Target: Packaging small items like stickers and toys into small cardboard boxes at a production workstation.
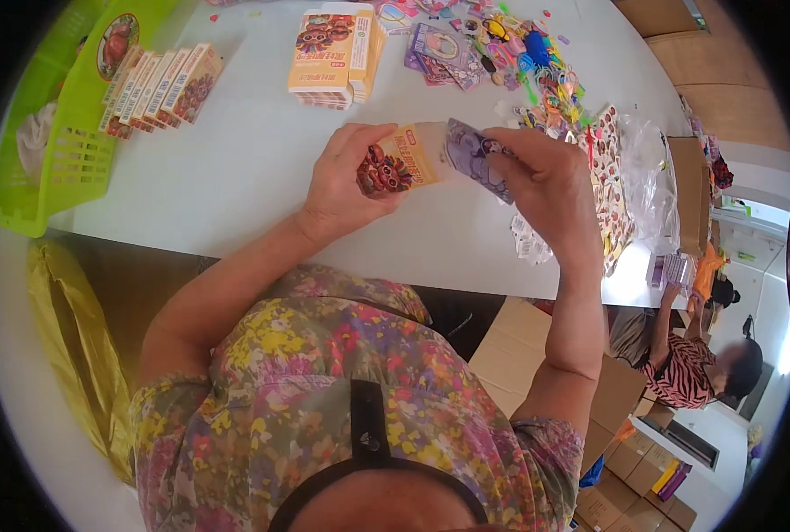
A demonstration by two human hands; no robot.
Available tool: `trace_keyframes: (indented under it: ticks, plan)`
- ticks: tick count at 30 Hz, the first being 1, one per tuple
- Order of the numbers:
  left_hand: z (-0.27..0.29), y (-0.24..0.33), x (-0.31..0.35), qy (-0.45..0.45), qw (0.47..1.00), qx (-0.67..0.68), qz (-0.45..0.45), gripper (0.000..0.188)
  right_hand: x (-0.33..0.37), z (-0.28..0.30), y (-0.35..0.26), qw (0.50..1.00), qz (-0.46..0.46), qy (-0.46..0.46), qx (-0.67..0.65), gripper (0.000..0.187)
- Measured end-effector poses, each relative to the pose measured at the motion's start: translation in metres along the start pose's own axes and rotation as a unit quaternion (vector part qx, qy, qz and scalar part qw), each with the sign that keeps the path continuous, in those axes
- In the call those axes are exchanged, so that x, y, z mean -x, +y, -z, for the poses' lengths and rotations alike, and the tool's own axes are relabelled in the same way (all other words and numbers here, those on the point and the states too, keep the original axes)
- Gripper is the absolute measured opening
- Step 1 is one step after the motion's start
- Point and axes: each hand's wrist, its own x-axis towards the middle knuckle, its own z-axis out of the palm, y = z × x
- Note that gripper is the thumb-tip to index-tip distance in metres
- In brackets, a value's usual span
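My left hand point(346, 182) is closed around a small orange and cream cardboard box point(404, 162) with a cartoon figure on its front. Its end toward the right looks open, with a pale flap there. Between the thumb and fingers of my right hand point(546, 173) is a purple cartoon card point(479, 160), tilted beside that end of the box. Whether the card's near edge touches the box, I cannot tell. Beyond my hands lies a stack of flat orange boxes point(328, 58). A pile of similar cards point(444, 58) rests to its right.
A green basket point(80, 164) stands at the left, beside a row of filled-looking boxes point(164, 89). Colourful small trinkets point(537, 62), sticker sheets point(612, 168) and clear plastic bags point(648, 177) cover the right side. Cardboard boxes point(625, 479) and another person point(692, 363) are farther right.
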Motion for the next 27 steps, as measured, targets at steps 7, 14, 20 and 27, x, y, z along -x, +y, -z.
trace_keyframes:
  ticks: [7, 14, 20, 27]
  plan:
    - [-0.005, 0.002, 0.0, -0.017, 0.999, -0.029, -0.04, 0.069, 0.001, -0.022, -0.005, 0.99, 0.065, 0.006, 0.125, 0.007]
    - [-0.001, 0.015, 0.003, -0.111, 0.991, -0.044, -0.055, 0.067, 0.015, -0.039, 0.013, 0.981, 0.15, 0.073, 0.1, 0.013]
    - [-0.004, 0.019, 0.01, -0.067, 0.98, 0.148, 0.118, 0.063, 0.015, -0.048, 0.012, 0.984, 0.1, 0.136, 0.05, 0.046]
    - [-0.002, 0.016, 0.009, -0.109, 0.989, 0.091, 0.037, 0.068, 0.019, -0.055, 0.047, 0.973, 0.035, 0.046, -0.226, 0.052]
